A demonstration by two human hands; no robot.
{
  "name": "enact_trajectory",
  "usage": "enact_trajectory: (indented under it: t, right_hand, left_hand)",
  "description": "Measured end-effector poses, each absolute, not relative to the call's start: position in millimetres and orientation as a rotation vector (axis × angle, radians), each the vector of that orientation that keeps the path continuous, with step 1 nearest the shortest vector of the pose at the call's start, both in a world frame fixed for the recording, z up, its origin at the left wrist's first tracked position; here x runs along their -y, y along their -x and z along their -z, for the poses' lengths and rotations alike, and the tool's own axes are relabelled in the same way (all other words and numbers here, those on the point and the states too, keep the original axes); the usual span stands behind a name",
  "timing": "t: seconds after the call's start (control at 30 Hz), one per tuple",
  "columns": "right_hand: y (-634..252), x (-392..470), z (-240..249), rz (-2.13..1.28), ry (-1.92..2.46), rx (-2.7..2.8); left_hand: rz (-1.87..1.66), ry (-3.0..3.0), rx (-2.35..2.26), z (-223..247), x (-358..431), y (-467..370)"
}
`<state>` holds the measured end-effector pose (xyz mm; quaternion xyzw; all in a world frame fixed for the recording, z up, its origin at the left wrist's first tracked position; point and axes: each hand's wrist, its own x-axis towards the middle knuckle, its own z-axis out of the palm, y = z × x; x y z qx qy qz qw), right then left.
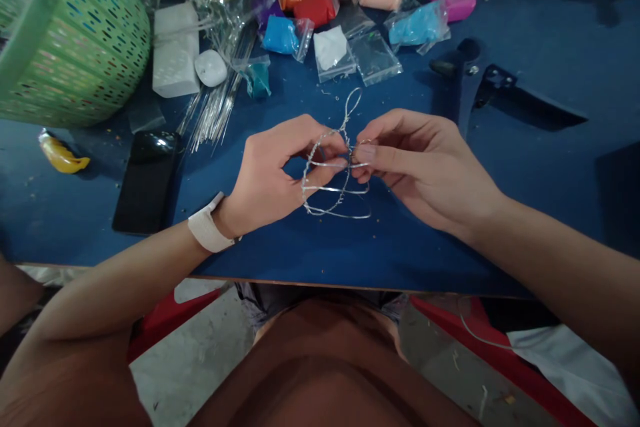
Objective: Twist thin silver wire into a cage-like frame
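Note:
A silvery wire frame [306, 177], twisted into a ring with a small loop standing at its top, hangs between my hands above the blue table. Several thin wires cross the ring and stick out to the right. My left hand [285, 170] pinches the frame at its right side, thumb and index finger pressed together on the wire. Close beside it, my right hand [420, 163] has its thumb and fingers closed on the wire ends at the ring's right edge. The fingertips of both hands nearly touch, and they partly hide the wire there.
A green basket [75, 47], black phone [147, 181], yellow item [63, 153] and loose wires [215, 113] are at the left. Bagged coloured clay [283, 35] lies behind my hands. Dark pliers [465, 83] and a dark blade-like tool [533, 103] lie at the right.

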<state>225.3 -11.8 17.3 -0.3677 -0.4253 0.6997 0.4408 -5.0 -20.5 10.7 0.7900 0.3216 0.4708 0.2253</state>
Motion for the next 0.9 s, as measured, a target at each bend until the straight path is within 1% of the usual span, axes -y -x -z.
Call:
enact_trajectory:
  t: [0.13, 0.27, 0.5, 0.73, 0.9]
  right_hand:
    - [-226.6, 11.2, -16.8, -1.822, 0.928, 1.051]
    - [-226.5, 12.2, -16.8, -1.773, 0.878, 1.083]
    - [-226.5, 15.7, -21.6, -1.873, 0.854, 0.99]
    - [-226.4, 15.9, -22.9, -1.854, 0.853, 1.033]
    - [-225.4, 16.8, -26.0, -1.812, 0.871, 1.063]
  left_hand:
    - [-1.286, -2.395, -0.985, -11.8, 21.7, 6.8]
    - [-1.235, -2.523, -1.114, -11.5, 26.1, 7.3]
    - [-1.437, -2.588, -0.908, -12.6, 25.9, 4.0]
    - [-1.371, -2.684, -0.89, -14.5, 25.4, 6.3]
    - [-1.372, -2.632, -0.915, -12.0, 25.2, 5.6]
